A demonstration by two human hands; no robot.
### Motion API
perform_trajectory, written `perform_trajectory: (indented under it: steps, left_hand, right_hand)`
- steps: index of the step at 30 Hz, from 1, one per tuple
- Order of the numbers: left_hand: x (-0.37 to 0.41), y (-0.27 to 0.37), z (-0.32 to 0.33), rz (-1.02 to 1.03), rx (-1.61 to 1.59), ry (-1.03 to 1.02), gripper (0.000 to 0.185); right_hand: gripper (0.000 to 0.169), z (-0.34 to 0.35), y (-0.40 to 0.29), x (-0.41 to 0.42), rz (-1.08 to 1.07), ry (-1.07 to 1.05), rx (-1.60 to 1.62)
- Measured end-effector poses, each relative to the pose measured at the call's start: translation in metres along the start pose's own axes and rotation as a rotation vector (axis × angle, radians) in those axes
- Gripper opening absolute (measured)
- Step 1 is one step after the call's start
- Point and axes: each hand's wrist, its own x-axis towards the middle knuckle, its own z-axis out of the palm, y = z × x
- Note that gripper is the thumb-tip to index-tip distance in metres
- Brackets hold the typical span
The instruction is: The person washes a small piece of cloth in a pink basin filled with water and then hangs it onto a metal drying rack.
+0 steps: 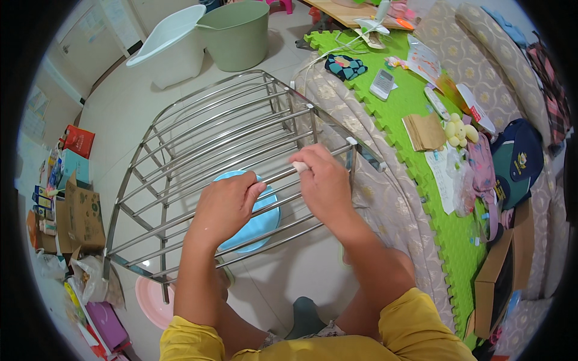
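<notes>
A stainless-steel rack (pixel 212 158) made of many parallel tubes lies before me. My left hand (pixel 228 207) is curled over one of its near tubes, with the fingertips hidden beneath. My right hand (pixel 324 182) is closed around the same part of the rack, close to its right end. Between the thumb and fingers of that hand shows a small off-white piece of cloth or sponge (pixel 300 167), pressed to the tube. Below the tubes, a light-blue plastic basin (pixel 259 225) is partly covered by the rack and my left hand.
A pink basin (pixel 151 300) stands at lower left. Behind the rack are a white baby bathtub (pixel 176 54) and a green tub (pixel 237 38). Patterned fabric (pixel 379 203) and a cluttered green foam mat (pixel 388 113) lie right. Cardboard boxes (pixel 86 216) line the left wall.
</notes>
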Motion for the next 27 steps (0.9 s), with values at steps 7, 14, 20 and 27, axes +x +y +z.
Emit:
perform_trajectory:
  steps: [7,14,20,27]
  left_hand:
    - [0.000,0.000,-0.001,-0.012,0.002,-0.029,0.034]
    - [-0.002,-0.003,0.003,-0.003,-0.021,0.018,0.030]
    - [-0.003,0.000,0.002,-0.024,-0.006,0.023,0.026]
    - [-0.018,-0.010,-0.011,0.006,-0.082,0.105,0.021]
  right_hand:
    - [0.022,-0.023,0.023,0.012,0.039,0.042,-0.024]
    - [0.019,-0.007,0.010,0.005,0.017,0.082,-0.100]
    - [0.025,0.020,-0.015,-0.011,-0.039,-0.009,-0.004]
    - [0.034,0.020,-0.018,-0.010,-0.110,-0.183,0.034]
